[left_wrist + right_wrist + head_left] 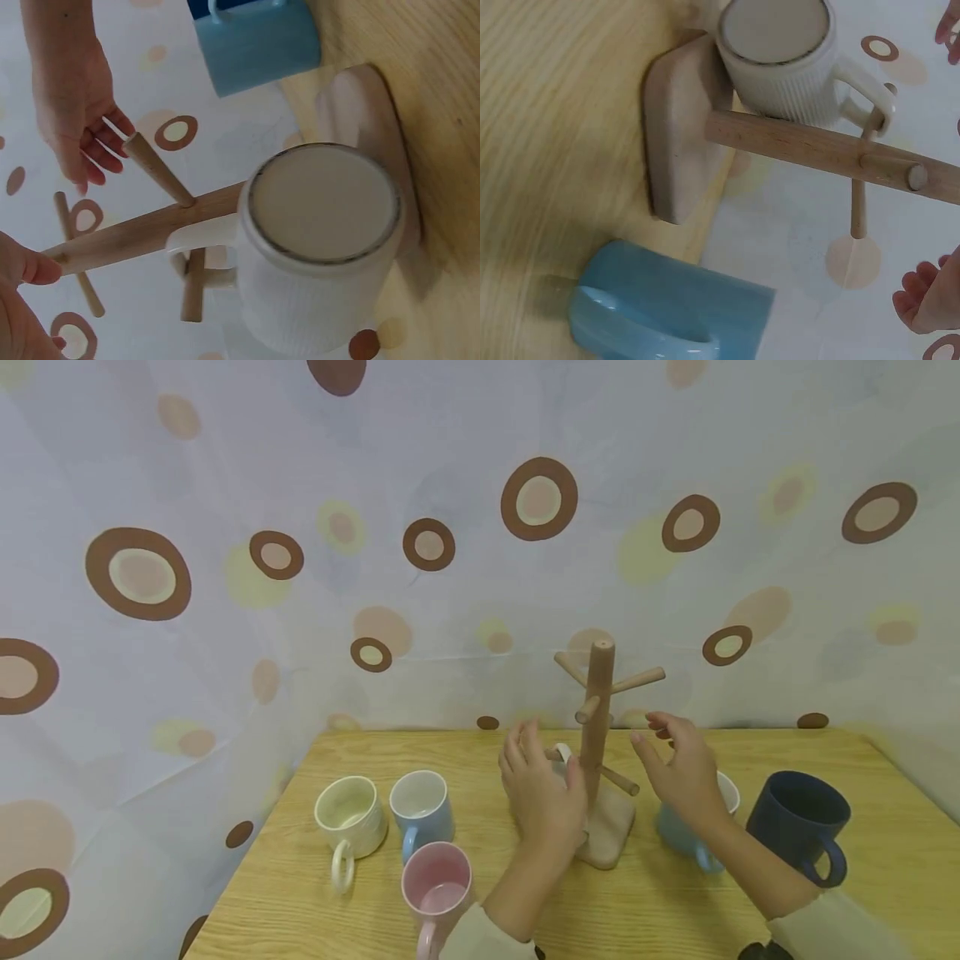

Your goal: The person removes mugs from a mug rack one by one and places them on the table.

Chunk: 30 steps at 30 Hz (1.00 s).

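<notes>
A wooden mug tree (597, 727) with several pegs stands on the table. From one of its lower pegs a ribbed white mug (322, 255) hangs by its handle, its bottom facing the left wrist camera. In the head view my left hand (543, 793) is at the left of the post, fingers extended and relaxed, mostly covering this mug. My right hand (682, 768) is in the air on the right of the tree, fingers loosely bent, with nothing in it. Behind and below that hand stands a light blue mug (675, 300) with its handle toward me.
At the left stand a cream mug (352, 827), a blue-and-white mug (422, 814) and a pink mug (437, 881). A dark navy mug (795, 818) is at the right, beside my right forearm. A patterned curtain (450, 460) hangs behind the wooden table (300, 893).
</notes>
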Each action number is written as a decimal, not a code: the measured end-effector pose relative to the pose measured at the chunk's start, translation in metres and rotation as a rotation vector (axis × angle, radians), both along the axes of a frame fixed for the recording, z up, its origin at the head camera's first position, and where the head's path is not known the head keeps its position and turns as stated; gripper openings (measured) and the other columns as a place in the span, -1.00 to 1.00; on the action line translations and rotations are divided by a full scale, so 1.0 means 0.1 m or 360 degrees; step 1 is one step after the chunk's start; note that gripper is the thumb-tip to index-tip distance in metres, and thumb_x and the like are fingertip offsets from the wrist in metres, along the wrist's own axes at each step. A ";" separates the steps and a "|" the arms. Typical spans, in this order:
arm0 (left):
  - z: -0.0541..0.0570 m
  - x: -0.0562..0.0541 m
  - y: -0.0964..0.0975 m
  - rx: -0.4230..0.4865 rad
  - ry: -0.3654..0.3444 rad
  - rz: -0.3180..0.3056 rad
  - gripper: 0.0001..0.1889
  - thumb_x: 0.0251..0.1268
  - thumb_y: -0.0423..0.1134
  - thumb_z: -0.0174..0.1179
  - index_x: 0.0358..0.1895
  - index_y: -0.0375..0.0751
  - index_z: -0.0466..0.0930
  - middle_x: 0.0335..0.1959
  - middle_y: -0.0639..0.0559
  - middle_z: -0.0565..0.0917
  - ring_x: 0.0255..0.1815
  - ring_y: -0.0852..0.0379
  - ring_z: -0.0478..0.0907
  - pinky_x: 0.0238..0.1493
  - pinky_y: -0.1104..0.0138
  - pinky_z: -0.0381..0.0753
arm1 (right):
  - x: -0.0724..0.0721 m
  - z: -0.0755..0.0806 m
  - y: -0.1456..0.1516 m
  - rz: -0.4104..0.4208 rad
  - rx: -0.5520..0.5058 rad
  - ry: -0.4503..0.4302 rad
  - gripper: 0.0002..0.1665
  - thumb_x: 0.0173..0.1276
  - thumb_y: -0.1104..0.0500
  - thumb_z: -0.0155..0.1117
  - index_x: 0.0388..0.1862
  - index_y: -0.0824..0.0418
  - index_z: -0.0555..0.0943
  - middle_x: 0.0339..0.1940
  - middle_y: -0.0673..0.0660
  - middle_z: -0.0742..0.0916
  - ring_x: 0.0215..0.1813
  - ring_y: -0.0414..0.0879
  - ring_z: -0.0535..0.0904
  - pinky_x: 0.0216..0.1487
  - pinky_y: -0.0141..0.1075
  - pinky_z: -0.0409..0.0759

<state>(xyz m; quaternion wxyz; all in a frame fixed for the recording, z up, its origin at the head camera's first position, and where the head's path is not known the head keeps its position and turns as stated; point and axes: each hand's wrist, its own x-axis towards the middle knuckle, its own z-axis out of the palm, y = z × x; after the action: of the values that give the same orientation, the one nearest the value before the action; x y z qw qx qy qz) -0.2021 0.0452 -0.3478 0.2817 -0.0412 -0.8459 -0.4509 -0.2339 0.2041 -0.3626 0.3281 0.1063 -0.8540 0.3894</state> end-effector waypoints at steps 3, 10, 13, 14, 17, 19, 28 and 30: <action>-0.13 -0.04 -0.01 0.0136 -0.0056 -0.0009 -0.36 0.11 -0.30 0.23 0.28 -0.22 0.19 0.28 -0.20 0.25 0.31 -0.15 0.17 0.22 -0.05 0.30 | 0.04 -0.08 0.02 0.0064 0.0121 -0.0017 -0.62 0.23 0.29 0.24 -0.06 0.56 0.49 -0.13 0.45 0.61 -0.09 0.27 0.50 -0.07 0.13 0.47; -0.39 -0.15 -0.05 0.0291 -0.0300 0.0075 -0.31 0.08 -0.28 0.26 0.29 -0.30 0.15 0.26 -0.29 0.26 0.29 -0.23 0.17 0.16 -0.13 0.28 | 0.14 -0.17 0.01 0.0136 0.0415 -0.0195 -0.53 0.24 0.17 0.26 -0.03 0.53 0.49 -0.10 0.42 0.62 0.01 0.29 0.48 -0.01 0.14 0.46; -0.48 -0.19 -0.07 0.0369 -0.0408 0.0125 -0.27 0.05 -0.25 0.28 0.30 -0.32 0.15 0.25 -0.33 0.27 0.25 -0.27 0.22 0.14 -0.14 0.32 | 0.18 -0.19 -0.02 0.0131 0.0486 -0.0249 -0.51 0.25 0.15 0.26 0.00 0.52 0.48 -0.10 0.40 0.62 -0.01 0.26 0.50 -0.03 0.12 0.48; -0.50 -0.21 -0.08 0.0398 -0.0450 0.0135 -0.25 0.04 -0.23 0.29 0.30 -0.32 0.14 0.25 -0.34 0.27 0.24 -0.29 0.24 0.13 -0.15 0.33 | 0.19 -0.20 -0.03 0.0121 0.0504 -0.0260 -0.51 0.26 0.15 0.25 0.00 0.52 0.48 -0.10 0.39 0.62 -0.01 0.24 0.50 -0.03 0.11 0.48; -0.58 -0.24 -0.10 0.0452 -0.0568 0.0155 -0.19 0.01 -0.15 0.32 0.31 -0.37 0.11 0.23 -0.39 0.27 0.18 -0.33 0.28 0.08 -0.15 0.38 | 0.23 -0.23 -0.06 0.0080 0.0570 -0.0217 -0.52 0.24 0.14 0.27 -0.02 0.50 0.49 -0.09 0.37 0.63 0.00 0.23 0.51 -0.01 0.09 0.49; -0.62 -0.26 -0.11 0.0483 -0.0648 0.0161 -0.15 0.00 -0.09 0.32 0.31 -0.39 0.09 0.20 -0.42 0.29 0.15 -0.35 0.31 0.05 -0.16 0.39 | 0.24 -0.26 -0.07 0.0053 0.0622 -0.0112 -0.56 0.18 0.17 0.33 -0.08 0.48 0.51 -0.14 0.34 0.64 -0.04 0.21 0.52 -0.03 0.05 0.51; -0.77 -0.35 -0.15 0.0750 -0.0944 0.0103 -0.01 -0.02 0.05 0.32 0.34 -0.46 -0.01 0.14 -0.54 0.31 0.09 -0.40 0.37 0.11 -0.15 0.36 | 0.18 -0.38 -0.09 0.0002 0.0849 0.0426 -0.71 -0.10 0.35 0.44 -0.43 0.34 0.50 -0.49 0.13 0.58 -0.39 -0.04 0.47 -0.38 -0.22 0.50; -0.79 -0.36 -0.15 0.0851 -0.0967 0.0050 0.00 -0.02 0.05 0.33 0.33 -0.48 -0.03 0.13 -0.53 0.33 0.08 -0.37 0.40 0.12 -0.10 0.39 | 0.17 -0.39 -0.08 0.0014 0.0866 0.0471 -0.76 -0.05 0.34 0.40 -0.45 0.32 0.49 -0.51 0.11 0.56 -0.41 -0.06 0.45 -0.40 -0.23 0.48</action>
<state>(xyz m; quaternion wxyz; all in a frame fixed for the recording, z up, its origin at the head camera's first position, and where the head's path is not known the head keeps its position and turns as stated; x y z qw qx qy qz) -0.2383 0.0298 -0.4264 0.0266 0.1817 -0.7441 -0.6423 -0.2168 0.1960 -0.4016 0.4068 0.2497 -0.8694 0.1280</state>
